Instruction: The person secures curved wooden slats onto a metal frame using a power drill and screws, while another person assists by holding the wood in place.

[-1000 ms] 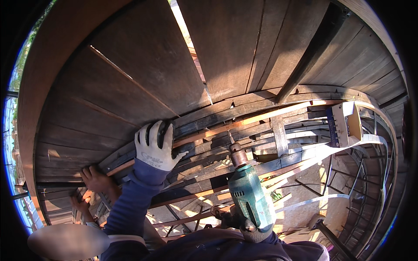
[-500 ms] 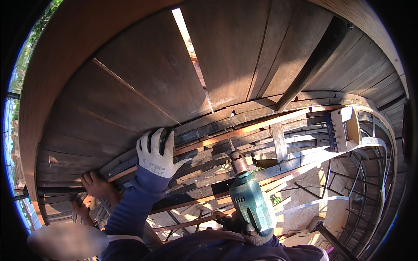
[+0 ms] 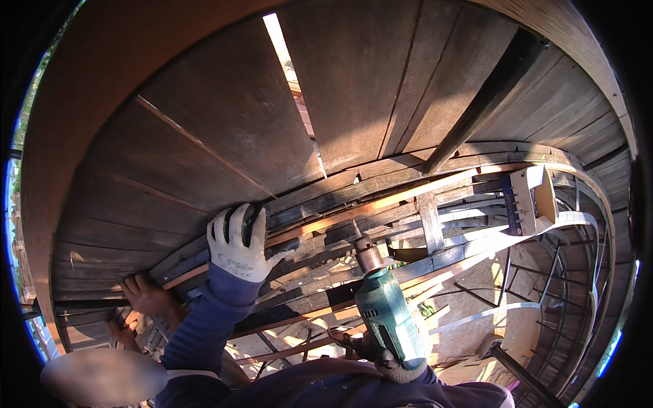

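Observation:
A thin, reddish wooden strip [image 3: 408, 196] runs along a curved frame of layered dark slats. My left hand [image 3: 238, 246], in a white glove with dark fingertips, grips the strip, fingers over its far side and thumb on the near side. A green power drill [image 3: 389, 309] points away from me, its bit at or very close to the strip, right of my left hand. Behind the drill, my right hand [image 3: 401, 371] is gloved and wrapped around its rear; most of its fingers are hidden.
Another person's bare hands [image 3: 146, 297] are at the strip's left end. An open cardboard box [image 3: 532, 200] sits on the frame at right. Wide wooden planks [image 3: 204, 136] rise beyond, crossed by a dark pole [image 3: 486, 102]. Curved metal bars [image 3: 592, 272] stand lower right.
The view has shifted slightly. My left hand keeps its hold on the strip, and the drill stays at nearly the same spot. The other person's hands have barely moved.

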{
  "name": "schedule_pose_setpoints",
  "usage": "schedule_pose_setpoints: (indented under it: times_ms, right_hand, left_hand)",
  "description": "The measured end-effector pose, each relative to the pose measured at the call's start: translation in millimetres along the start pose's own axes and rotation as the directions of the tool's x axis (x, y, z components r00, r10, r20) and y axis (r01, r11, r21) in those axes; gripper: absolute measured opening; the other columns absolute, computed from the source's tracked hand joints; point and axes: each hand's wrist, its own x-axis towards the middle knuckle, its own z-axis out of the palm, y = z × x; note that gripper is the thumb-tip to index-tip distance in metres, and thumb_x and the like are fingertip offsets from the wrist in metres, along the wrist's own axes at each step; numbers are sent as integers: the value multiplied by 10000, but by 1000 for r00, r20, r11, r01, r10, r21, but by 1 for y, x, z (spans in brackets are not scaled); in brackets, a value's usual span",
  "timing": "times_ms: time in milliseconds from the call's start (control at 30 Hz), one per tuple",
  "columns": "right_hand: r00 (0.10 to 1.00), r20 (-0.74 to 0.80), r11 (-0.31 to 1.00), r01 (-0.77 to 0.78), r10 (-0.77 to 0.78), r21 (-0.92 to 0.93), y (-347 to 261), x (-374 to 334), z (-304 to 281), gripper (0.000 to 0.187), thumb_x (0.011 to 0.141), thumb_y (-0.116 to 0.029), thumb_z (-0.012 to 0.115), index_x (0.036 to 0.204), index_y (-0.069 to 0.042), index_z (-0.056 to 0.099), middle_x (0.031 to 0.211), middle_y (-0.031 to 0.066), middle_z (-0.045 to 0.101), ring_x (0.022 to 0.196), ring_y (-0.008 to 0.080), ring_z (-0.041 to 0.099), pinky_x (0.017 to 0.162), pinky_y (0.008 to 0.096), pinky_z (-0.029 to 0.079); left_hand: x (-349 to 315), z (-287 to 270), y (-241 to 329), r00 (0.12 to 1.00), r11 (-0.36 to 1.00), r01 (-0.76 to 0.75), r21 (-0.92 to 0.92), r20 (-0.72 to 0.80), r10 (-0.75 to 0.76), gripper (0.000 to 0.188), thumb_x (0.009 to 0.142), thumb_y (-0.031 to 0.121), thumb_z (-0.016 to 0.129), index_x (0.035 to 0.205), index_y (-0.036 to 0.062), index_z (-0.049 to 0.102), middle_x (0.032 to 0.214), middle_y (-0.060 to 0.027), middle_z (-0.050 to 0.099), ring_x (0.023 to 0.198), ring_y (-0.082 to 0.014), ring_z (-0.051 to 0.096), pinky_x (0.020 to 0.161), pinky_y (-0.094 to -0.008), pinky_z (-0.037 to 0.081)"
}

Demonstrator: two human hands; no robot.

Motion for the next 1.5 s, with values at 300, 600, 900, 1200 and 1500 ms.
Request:
schedule_pose_setpoints:
  times_ms: [300, 600, 900, 1200, 1500]
  right_hand:
    - [999, 34, 999, 1, 1, -44, -9, 2, -2, 733, 1006, -592, 422, 1503, -54, 414, 1280, 368, 565, 751, 377, 697, 535, 424, 603]
    - [992, 124, 992, 7, 8, -124, -26, 0, -2, 747, 1015, -620, 396, 1510, -61, 410, 1286, 376, 561, 733, 376, 698, 514, 423, 603]
    - [925, 348, 26, -356, 151, 934, -33, 7, 13, 699, 1024, -606, 399, 1443, -54, 487, 1101, 343, 634, 675, 353, 670, 468, 387, 570]
    - [971, 184, 778, -233, 153, 584, -26, 14, 6, 719, 1019, -624, 403, 1408, -30, 511, 1059, 317, 644, 685, 341, 660, 463, 370, 560]
    - [984, 100, 914, -173, 146, 366, -31, 8, 11, 733, 1016, -637, 403, 1386, -16, 527, 1047, 297, 641, 704, 334, 655, 467, 361, 556]
  left_hand:
    - [-1, -1, 1, 1000, 1000, -2, 21, 0, 2, 878, 589, 499, 904, 1294, 60, 618, 1339, -172, 518, 1226, -403, 469, 1045, -605, 382]
    - [-1, 0, 0, 1000, 1000, -2, 9, -12, 2, 879, 599, 533, 890, 1284, 49, 627, 1348, -172, 510, 1226, -409, 466, 1043, -608, 384]
    - [1, 0, 0, 1000, 1000, -2, -4, 1, 2, 881, 552, 437, 923, 1288, 57, 622, 1334, -171, 517, 1223, -412, 466, 1038, -610, 388]
    - [1, 0, -1, 1000, 1000, -2, -5, -2, 2, 859, 530, 363, 938, 1279, 77, 629, 1326, -159, 521, 1214, -400, 473, 1031, -603, 397]
    - [3, 1, -3, 1000, 999, -16, -32, -3, 16, 842, 538, 366, 929, 1273, 78, 636, 1320, -157, 532, 1209, -395, 483, 1026, -598, 404]
